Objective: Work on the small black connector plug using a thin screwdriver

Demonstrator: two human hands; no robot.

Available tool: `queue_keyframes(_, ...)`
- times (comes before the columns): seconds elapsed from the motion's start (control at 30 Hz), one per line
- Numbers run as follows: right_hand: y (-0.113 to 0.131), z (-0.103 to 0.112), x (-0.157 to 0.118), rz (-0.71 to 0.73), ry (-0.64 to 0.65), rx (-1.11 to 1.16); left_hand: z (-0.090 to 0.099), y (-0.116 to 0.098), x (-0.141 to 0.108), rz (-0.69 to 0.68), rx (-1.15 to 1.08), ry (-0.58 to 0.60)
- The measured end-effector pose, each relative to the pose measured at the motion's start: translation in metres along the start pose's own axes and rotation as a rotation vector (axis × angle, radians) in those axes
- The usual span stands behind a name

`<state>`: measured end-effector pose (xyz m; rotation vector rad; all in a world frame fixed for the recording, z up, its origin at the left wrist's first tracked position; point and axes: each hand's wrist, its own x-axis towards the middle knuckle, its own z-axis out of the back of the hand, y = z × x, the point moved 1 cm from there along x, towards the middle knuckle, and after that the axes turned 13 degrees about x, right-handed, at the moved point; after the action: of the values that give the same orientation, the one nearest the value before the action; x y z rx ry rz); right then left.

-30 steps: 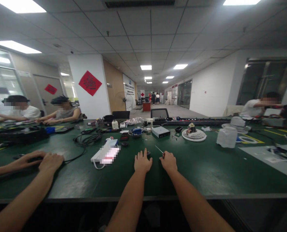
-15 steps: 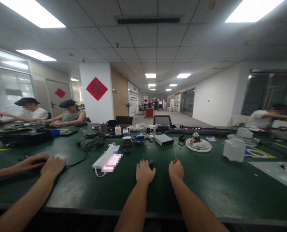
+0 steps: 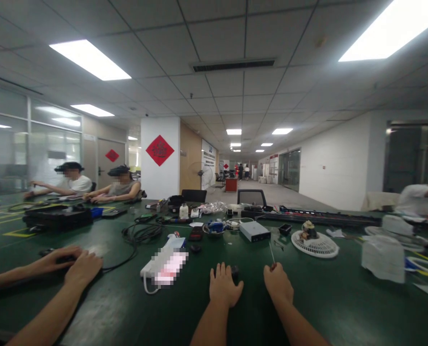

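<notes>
My left hand (image 3: 224, 287) lies palm down on the green table (image 3: 185, 317), its fingers stretched out. A small dark round object (image 3: 234, 273) sits against it, between index finger and thumb; whether they touch cannot be made out. To the right, my right hand (image 3: 279, 283) is closed around the handle of a screwdriver (image 3: 272, 253). Its thin metal shaft points up and away from me, and most of the handle is hidden in the fist. Just beyond the tip area lies a small thin dark piece (image 3: 279, 246).
A grey box (image 3: 254, 231), a white fan grille with motor (image 3: 315, 244) and a power strip (image 3: 149, 267) stand around my hands. At left, a co-worker's hands (image 3: 79, 264) rest by a black cable (image 3: 141, 233). A translucent plastic container (image 3: 383, 259) is at right.
The head view has tilted up and turned slightly left, so everything sits lower and further right. Both hands keep the same pose, the right one still around the screwdriver.
</notes>
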<state>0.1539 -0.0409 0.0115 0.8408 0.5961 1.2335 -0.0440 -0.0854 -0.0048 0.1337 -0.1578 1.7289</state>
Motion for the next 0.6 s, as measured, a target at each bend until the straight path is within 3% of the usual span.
queue_keyframes(0.27, -0.014, -0.017, 0.011, 0.054, -0.066, 0.147, 0.0, 0.004, 0.016, -0.024, -0.005, 0.008)
queue_keyframes(0.6, -0.029, -0.024, 0.02, 0.141, -0.071, 0.513, 0.009, 0.001, 0.013, 0.017, -0.066, -0.016)
